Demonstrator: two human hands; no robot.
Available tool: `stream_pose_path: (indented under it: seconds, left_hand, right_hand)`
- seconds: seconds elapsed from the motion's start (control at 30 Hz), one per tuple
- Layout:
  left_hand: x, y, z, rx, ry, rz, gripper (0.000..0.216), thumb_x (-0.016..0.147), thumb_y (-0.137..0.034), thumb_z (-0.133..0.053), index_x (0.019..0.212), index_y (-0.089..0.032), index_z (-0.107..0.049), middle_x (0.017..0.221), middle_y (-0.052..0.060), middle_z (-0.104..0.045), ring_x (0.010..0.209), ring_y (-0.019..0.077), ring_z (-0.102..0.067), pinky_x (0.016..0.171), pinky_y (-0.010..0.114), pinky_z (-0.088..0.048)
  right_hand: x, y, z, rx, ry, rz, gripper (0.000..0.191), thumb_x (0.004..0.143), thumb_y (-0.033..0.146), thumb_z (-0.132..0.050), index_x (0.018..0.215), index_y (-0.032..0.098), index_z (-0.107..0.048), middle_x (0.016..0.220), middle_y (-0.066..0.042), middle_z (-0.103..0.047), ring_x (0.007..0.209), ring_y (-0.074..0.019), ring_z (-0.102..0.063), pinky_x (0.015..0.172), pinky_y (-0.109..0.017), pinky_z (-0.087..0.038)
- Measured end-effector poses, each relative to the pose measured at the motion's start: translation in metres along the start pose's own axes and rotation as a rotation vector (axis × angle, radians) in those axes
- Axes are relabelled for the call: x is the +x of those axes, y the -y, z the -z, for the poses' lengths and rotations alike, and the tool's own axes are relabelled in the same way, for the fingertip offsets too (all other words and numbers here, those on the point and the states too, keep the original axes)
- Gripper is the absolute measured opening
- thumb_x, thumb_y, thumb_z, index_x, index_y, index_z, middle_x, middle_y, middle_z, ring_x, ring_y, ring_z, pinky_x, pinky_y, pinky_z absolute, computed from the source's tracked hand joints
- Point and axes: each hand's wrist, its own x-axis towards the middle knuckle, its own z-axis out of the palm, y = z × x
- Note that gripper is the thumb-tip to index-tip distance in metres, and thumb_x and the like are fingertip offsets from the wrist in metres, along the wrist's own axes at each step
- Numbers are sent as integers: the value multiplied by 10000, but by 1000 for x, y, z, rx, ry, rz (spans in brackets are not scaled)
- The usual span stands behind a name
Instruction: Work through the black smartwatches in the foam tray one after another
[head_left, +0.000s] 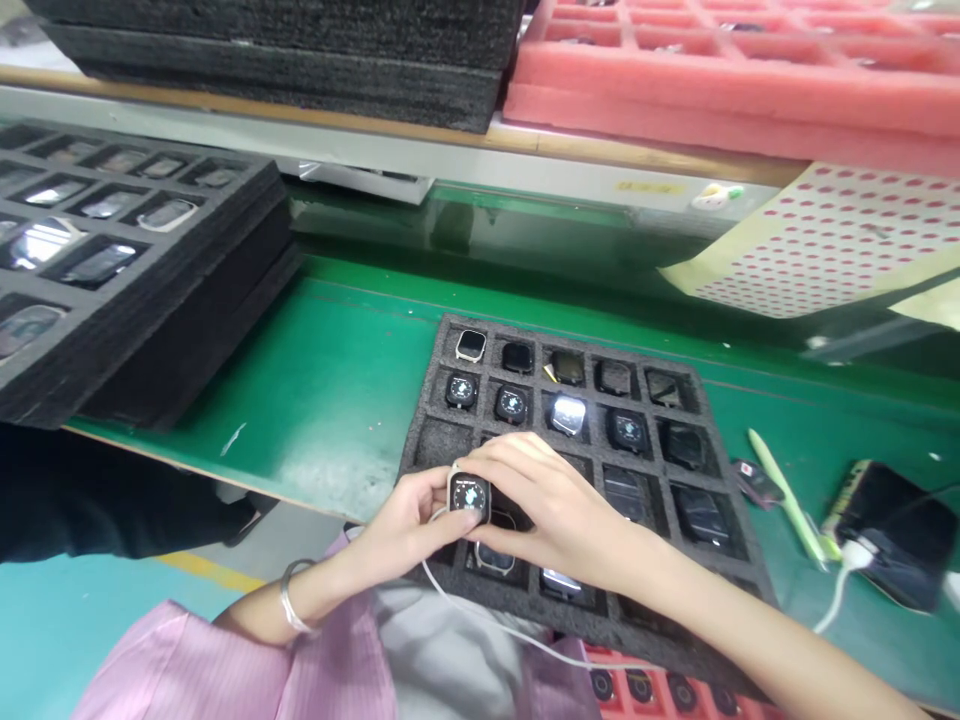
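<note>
Both hands are closed on a small smartwatch case with a lit screen, held over the front left of a dark foam tray. My left hand grips its left side, the thumb lying along the lower edge. From the right, my right hand pinches its upper and lower edges with fingers and thumb. A thin white cable runs from below the watch towards the right; where it ends under the watch is hidden. Several other watch cases sit in the tray's pockets, some with lit screens, such as one watch case.
On the left stand stacked dark foam trays of watch cases. To the right lie a green pen and a black power-bank-like block with a white plug. Pink foam trays rest on the shelf above.
</note>
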Motion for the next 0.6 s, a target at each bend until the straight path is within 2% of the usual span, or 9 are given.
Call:
stream_pose_path:
  seconds: [0.13,0.47,0.6]
  left_hand:
    - [0,1,1,-23,18,-22,257,813,-275,-658,1006,-116,-598,828,16,-525,745,121,-454,656,210,-383]
    - [0,2,1,-9,-3,-37,237,812,-266,-663,991,-123,-604,792,2,-526,706,102,-451,619,187,-379]
    - [-1,0,-1,37,0,-52,306,794,-263,-671,1057,-139,-576,868,21,-575,750,119,-489,665,206,-406]
  right_hand:
    - [1,0,0,-6,1,-1,364,878,382,-602,1130,122,-568,1011,-122,-609,961,-248,-548,859,-413,-453]
    - [4,3,1,22,-26,14,334,861,346,-623,1114,134,-574,1013,-118,-599,957,-247,-543,848,-407,-453]
    - [7,-6,8,196,-24,-6,369,815,326,-691,1121,153,-576,1015,-99,-575,952,-221,-547,832,-360,-465]
